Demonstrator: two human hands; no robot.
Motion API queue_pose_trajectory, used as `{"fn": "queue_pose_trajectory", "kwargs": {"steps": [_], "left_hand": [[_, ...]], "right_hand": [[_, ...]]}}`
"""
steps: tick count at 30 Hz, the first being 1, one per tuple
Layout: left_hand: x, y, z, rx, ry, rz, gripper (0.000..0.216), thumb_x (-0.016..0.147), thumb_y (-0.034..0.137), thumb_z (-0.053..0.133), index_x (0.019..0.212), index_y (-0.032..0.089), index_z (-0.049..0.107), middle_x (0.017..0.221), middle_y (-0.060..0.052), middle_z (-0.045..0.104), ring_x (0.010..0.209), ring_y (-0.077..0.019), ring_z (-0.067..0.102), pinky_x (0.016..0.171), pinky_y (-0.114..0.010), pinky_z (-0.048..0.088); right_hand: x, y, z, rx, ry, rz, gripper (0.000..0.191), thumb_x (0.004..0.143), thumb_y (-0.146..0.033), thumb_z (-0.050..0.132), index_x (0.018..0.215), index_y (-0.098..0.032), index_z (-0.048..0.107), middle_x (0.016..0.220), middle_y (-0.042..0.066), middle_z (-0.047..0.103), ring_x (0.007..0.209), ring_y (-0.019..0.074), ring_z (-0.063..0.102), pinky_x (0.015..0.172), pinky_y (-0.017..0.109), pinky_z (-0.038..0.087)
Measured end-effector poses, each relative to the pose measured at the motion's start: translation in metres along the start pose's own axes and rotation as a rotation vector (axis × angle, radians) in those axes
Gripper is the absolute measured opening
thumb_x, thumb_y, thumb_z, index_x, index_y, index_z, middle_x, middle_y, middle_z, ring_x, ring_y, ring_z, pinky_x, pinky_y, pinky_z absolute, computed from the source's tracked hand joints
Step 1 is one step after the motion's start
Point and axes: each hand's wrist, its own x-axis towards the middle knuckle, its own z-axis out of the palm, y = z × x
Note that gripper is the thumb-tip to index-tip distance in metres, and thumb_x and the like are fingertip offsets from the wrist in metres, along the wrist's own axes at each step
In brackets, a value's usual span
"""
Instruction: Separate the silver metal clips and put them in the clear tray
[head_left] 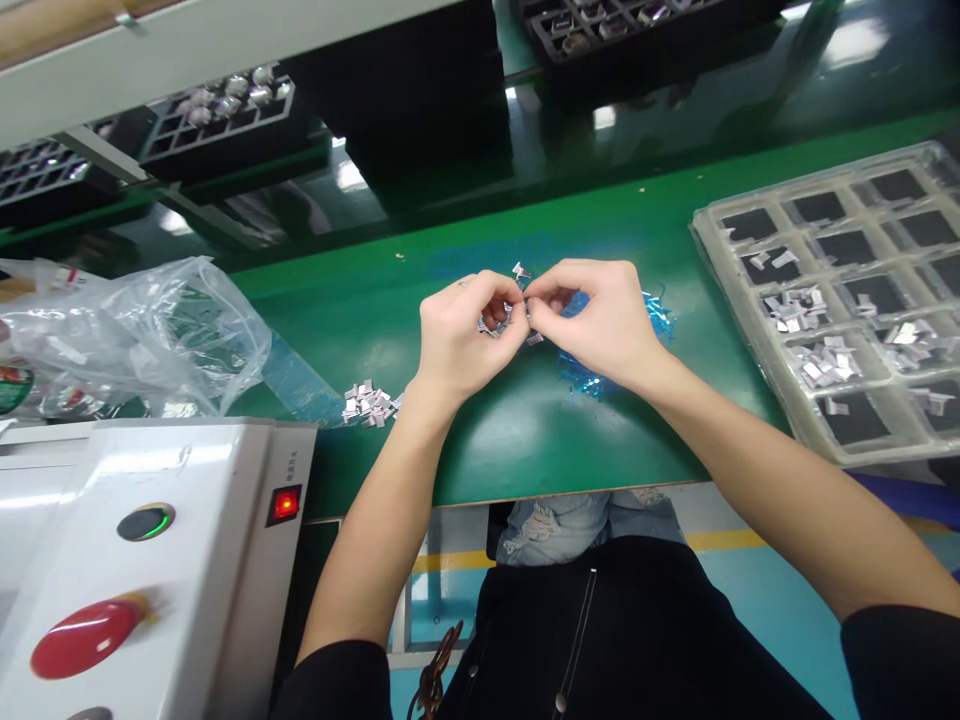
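Note:
My left hand [469, 335] and my right hand [600, 315] meet above the green table, fingertips pinched together. What they pinch between them is too small and covered to make out. Small silvery pieces [520, 270] show just beyond the fingertips, and a few more lie behind the curled left fingers. Blue shiny strips [589, 380] are heaped beneath and around my right hand. A pile of small silver-white pieces [369, 403] lies left of my left wrist.
On the right sits a clear compartment tray [814, 420] with small pieces in several cells. A crumpled plastic bag [150, 330] lies at left, behind a white machine [262, 570] with a red button [86, 638]. Dark trays [217, 125] of round parts stand at the back.

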Motion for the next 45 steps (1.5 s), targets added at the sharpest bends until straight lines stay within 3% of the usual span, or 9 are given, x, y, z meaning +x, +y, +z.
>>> {"fn": "queue_pose_trajectory", "kwargs": {"steps": [21,29,45], "left_hand": [[-0.003,-0.0061,0.0024,0.016,0.003,0.032,0.012,0.093,0.012,0.069,0.096,0.024,0.071,0.077,0.004,0.071,0.064,-0.0128,0.064,0.066,-0.027,0.052],[-0.0026,-0.0052,0.0043,0.015,0.011,0.068,0.013,0.094,0.011,0.07,0.097,0.023,0.071,0.081,0.005,0.075,0.064,-0.0111,0.064,0.066,-0.025,0.051],[-0.0005,0.0017,0.0012,-0.031,-0.005,-0.075,0.009,0.094,0.016,0.068,0.092,0.022,0.074,0.083,0.004,0.08,0.065,-0.0104,0.069,0.068,-0.023,0.056]], "right_hand": [[-0.0015,0.0028,-0.0009,0.009,-0.013,0.03,0.013,0.09,-0.017,0.075,0.09,-0.021,0.088,0.085,0.002,0.083,0.077,0.0197,0.072,0.076,0.035,0.056],[-0.0009,0.0039,0.0021,-0.045,0.005,0.057,0.017,0.091,-0.012,0.076,0.084,-0.025,0.085,0.076,-0.001,0.078,0.072,0.0201,0.069,0.074,0.037,0.054],[0.0031,-0.0031,-0.0013,0.035,0.03,0.172,0.018,0.086,-0.012,0.074,0.084,-0.022,0.089,0.076,0.0,0.08,0.073,0.0184,0.072,0.073,0.034,0.055]]}}
